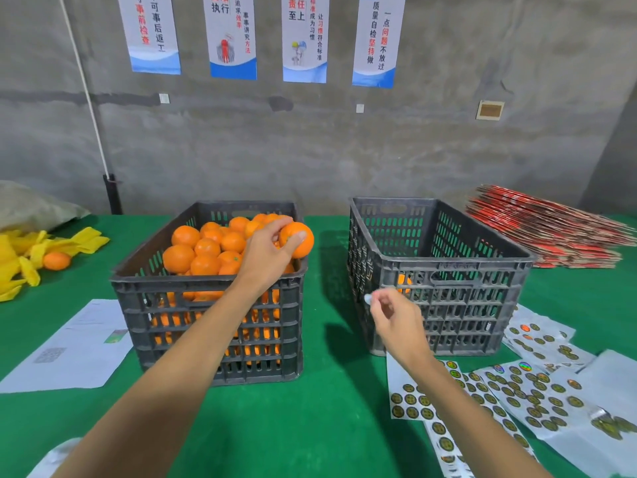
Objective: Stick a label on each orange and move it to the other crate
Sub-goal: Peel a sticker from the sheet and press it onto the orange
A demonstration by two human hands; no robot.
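Where the frame's bottom edge cuts off both forearms and some label sheets, the right hand hangs above the sheets, fingertips pinched on a small pale label whose face is too small to read. Just beyond those fingers stands the right crate; one orange shows dimly through its slots, the rest of its floor hidden. Farther left, the left hand curls around an orange above the full left crate, its fingers hiding part of the fruit.
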